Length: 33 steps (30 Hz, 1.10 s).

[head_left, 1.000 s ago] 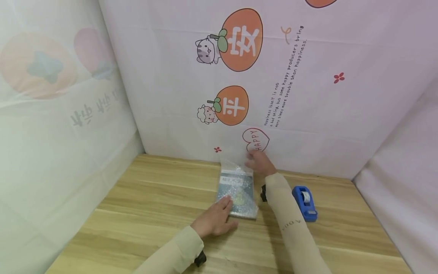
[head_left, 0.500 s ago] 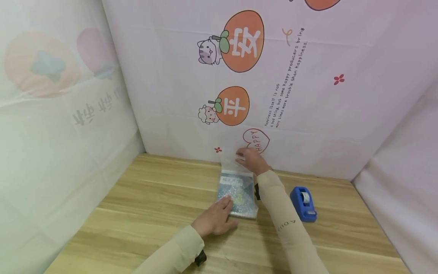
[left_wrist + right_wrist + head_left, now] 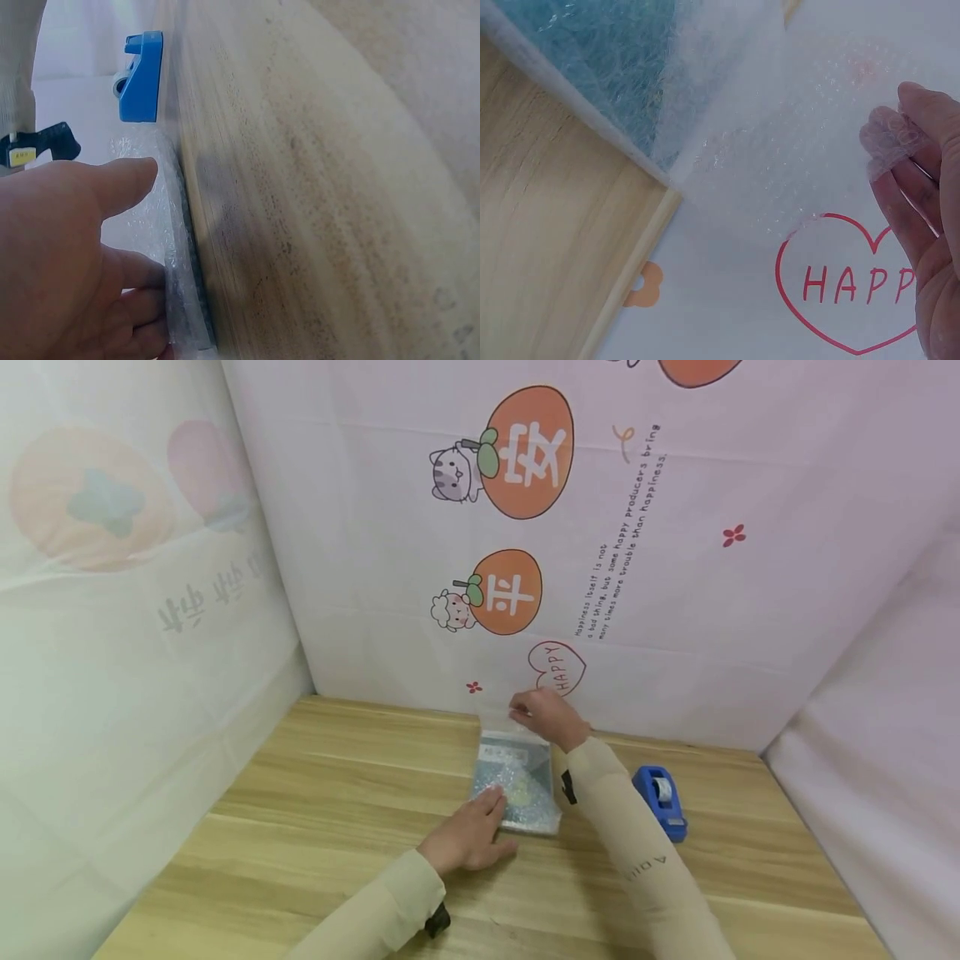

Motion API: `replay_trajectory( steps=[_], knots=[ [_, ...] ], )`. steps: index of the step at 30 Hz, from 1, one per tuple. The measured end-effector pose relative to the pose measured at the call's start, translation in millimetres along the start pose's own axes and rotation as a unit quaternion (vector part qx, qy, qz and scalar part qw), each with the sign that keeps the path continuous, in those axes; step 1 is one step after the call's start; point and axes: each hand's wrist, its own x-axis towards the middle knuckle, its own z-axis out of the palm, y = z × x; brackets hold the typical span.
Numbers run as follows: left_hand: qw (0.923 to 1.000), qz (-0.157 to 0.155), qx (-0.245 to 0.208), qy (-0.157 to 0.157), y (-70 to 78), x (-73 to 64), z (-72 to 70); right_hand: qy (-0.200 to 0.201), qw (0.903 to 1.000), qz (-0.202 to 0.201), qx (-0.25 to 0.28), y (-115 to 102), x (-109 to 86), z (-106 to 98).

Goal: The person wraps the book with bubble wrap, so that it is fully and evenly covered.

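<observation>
A flat book (image 3: 536,764) with a blue-green cover lies near the table's back edge under clear bubble wrap (image 3: 780,135). My left hand (image 3: 467,835) rests on its near left part, fingers straight and thumb spread. In the left wrist view the wrapped edge runs beside that hand's fingers (image 3: 146,304). Beyond the book's far edge, my right hand (image 3: 553,718) pinches the loose end of the wrap between thumb and fingers. The right wrist view shows this flap stretched out from the book to the right hand (image 3: 934,165).
To the right of the book stands a blue tape dispenser (image 3: 673,828) with a roll in it. A white printed cloth (image 3: 390,635) hangs right behind the wooden table (image 3: 300,810), with more white cloth at both sides.
My right hand has shifted left over the book's far end, and its fingers have come together on the wrap. The left hand stays in place on the book.
</observation>
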Motion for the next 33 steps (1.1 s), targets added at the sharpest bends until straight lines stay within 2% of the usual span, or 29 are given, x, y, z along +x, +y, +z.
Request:
replay_trajectory(
  steps=[9,17,24,28,33],
  knots=[
    [1.0,-0.003,-0.003,-0.008,-1.5,1.7,1.9,-0.016,0.999,-0.042,-0.007,-9.9,-23.1,-3.5],
    [0.9998,-0.004,-0.007,-0.018,-0.6,1.3,0.7,-0.035,0.9967,-0.067,-0.029,-16.6,-47.1,3.1],
    [1.0,0.003,-0.004,-0.009,-1.3,1.2,2.0,-0.047,0.9938,-0.095,-0.034,-21.1,-59.4,8.8],
    [1.0,0.004,-0.007,-0.005,-1.5,1.2,2.7,-0.057,0.9933,-0.094,-0.034,-23.4,-63.4,15.9],
    [0.9998,-0.002,-0.013,-0.012,-2.1,1.6,3.8,-0.05,0.9905,-0.088,-0.093,-26.1,-69.7,29.1]
  ],
)
